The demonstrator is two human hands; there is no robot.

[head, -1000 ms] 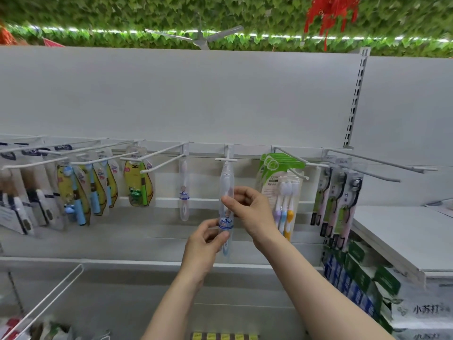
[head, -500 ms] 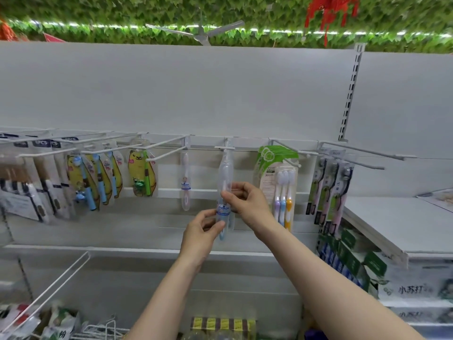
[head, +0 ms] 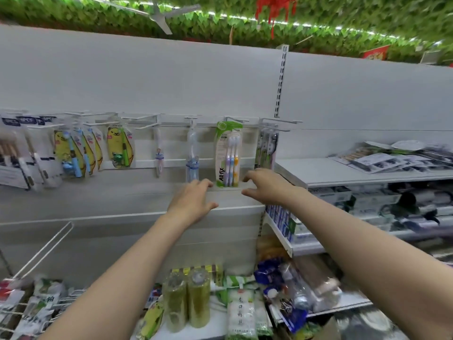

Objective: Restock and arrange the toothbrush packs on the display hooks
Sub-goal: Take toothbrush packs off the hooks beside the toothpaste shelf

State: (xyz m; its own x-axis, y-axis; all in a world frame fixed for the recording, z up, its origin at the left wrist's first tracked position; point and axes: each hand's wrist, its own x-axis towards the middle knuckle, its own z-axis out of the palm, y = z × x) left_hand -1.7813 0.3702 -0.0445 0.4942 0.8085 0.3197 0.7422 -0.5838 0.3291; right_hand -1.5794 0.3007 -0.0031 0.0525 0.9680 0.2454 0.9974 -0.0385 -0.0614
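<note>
Bright, motion-blurred, edges perhaps warped

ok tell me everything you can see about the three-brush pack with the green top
The three-brush pack is a tall card-and-clear-plastic pack with a green top and a green strip down its left edge that reads "Allfix". Inside, three toothbrushes stand upright side by side, heads up, with purple, blue and yellow handles. It hangs straight from a white hook on the back panel, between a clear single-brush pack and dark packs. Neither hand touches it: the left hand and the right hand sit just below, empty.
</note>
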